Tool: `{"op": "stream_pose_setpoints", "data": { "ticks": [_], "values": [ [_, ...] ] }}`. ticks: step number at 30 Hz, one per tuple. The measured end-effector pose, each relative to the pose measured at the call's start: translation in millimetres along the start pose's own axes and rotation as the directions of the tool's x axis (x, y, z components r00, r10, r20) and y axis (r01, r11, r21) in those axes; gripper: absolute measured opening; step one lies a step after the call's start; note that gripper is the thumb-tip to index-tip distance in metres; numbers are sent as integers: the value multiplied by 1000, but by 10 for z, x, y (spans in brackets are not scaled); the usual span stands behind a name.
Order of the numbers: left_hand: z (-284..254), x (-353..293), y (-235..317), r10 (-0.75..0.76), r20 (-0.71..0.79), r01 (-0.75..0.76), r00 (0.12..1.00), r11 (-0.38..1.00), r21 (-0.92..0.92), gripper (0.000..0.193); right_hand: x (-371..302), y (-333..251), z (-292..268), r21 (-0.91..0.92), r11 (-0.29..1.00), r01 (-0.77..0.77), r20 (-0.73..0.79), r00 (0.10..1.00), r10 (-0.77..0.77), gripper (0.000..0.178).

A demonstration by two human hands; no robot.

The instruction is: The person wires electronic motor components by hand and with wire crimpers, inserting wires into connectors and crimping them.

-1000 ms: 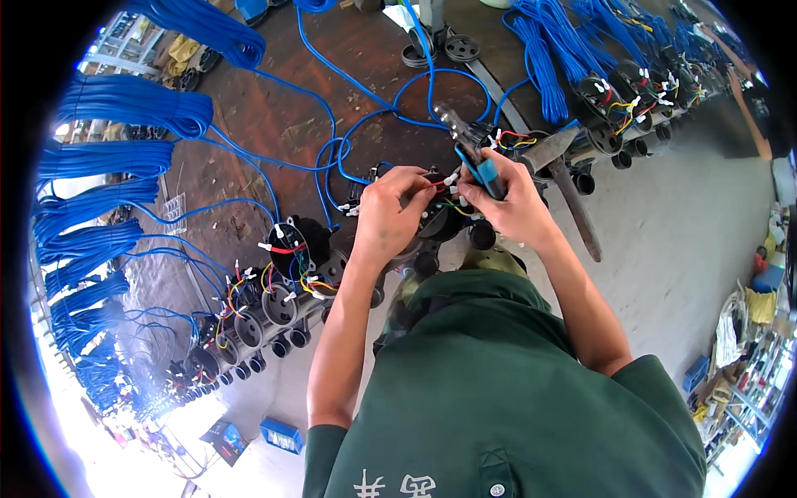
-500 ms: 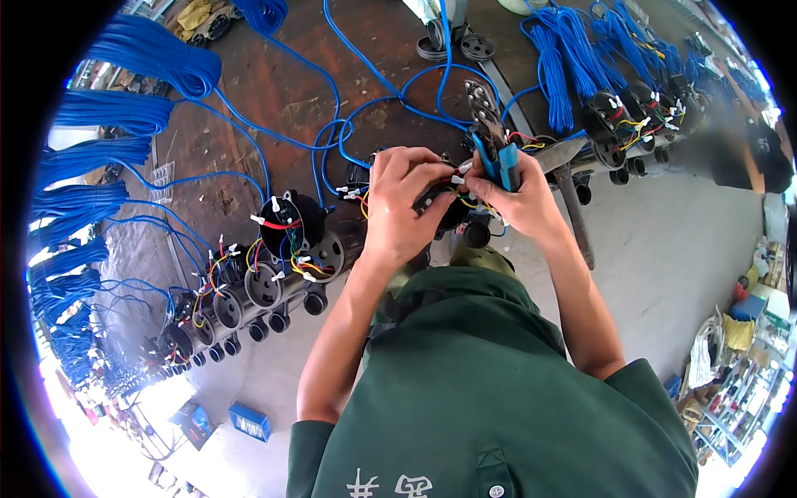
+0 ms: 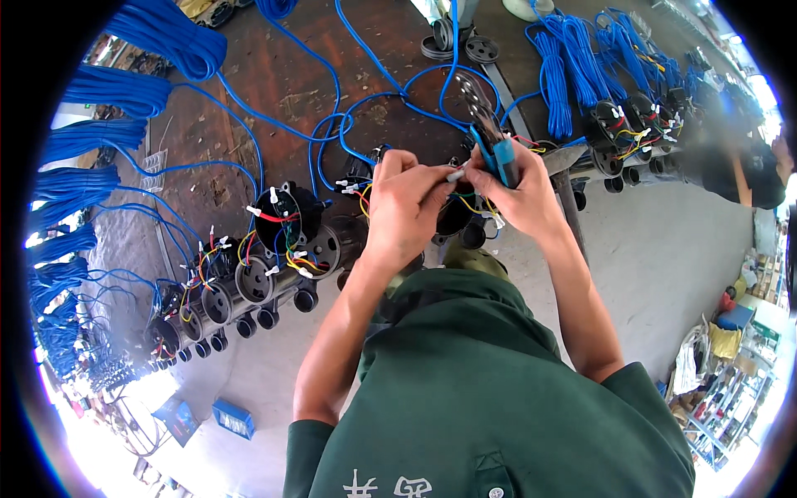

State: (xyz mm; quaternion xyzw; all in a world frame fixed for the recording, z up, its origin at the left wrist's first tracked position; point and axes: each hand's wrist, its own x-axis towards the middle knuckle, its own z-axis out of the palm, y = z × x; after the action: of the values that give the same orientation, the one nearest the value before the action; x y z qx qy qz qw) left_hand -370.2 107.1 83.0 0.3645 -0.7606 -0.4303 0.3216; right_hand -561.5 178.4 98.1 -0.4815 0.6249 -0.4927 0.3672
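My left hand point(image 3: 404, 207) is closed, with thumb and fingertips pinched on a small white wire connector point(image 3: 455, 176). My right hand point(image 3: 525, 192) is wrapped round the blue handles of crimping pliers point(image 3: 496, 158), whose metal jaws point up and away from me. Its thumb and forefinger also meet at the connector, close to my left fingertips. Beneath both hands is a round black housing point(image 3: 452, 217), partly hidden, with green and yellow wires and another white connector at its right side. Left of my left hand, more coloured wires with white tips stick out.
A row of cylindrical motor bodies point(image 3: 256, 284) with wired black ends lines the table edge at left; several more point(image 3: 616, 124) stand at right. Blue cable coils point(image 3: 166, 41) and loose blue cable lie across the brown table point(image 3: 282, 91). A blue box point(image 3: 233, 419) is on the floor.
My fingertips have come together on the white connector. The pliers are still in my right hand, turned slightly. The surroundings have shifted a little in the picture.
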Motion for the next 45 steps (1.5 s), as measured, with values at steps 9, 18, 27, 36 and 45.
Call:
{"op": "stream_pose_setpoints", "data": {
  "ticks": [9, 18, 27, 36, 45],
  "values": [
    [-92, 1, -302, -296, 85, 263, 951, 637, -724, 18, -135, -261, -174, -42, 991, -128, -118, 985, 122, 25],
    [-67, -23, -281, -231, 44, 219, 972, 820, -529, 17, -232, -256, 170, -627, 768, 130, 4, 987, -163, 59],
    [-77, -86, -311, -194, 24, 184, 981, 872, -453, 14, -177, -316, 264, -754, 628, 190, 103, 980, -172, 75],
    [-46, -130, -301, -150, -63, 122, 987, 937, -327, 10, -159, -422, 241, -792, 576, 203, 197, 978, -74, 77],
    [-3, -135, -219, -144, -106, 92, 984, 916, -391, 11, -75, -248, 206, -738, 639, 218, 182, 976, -123, 65]
  ]
}}
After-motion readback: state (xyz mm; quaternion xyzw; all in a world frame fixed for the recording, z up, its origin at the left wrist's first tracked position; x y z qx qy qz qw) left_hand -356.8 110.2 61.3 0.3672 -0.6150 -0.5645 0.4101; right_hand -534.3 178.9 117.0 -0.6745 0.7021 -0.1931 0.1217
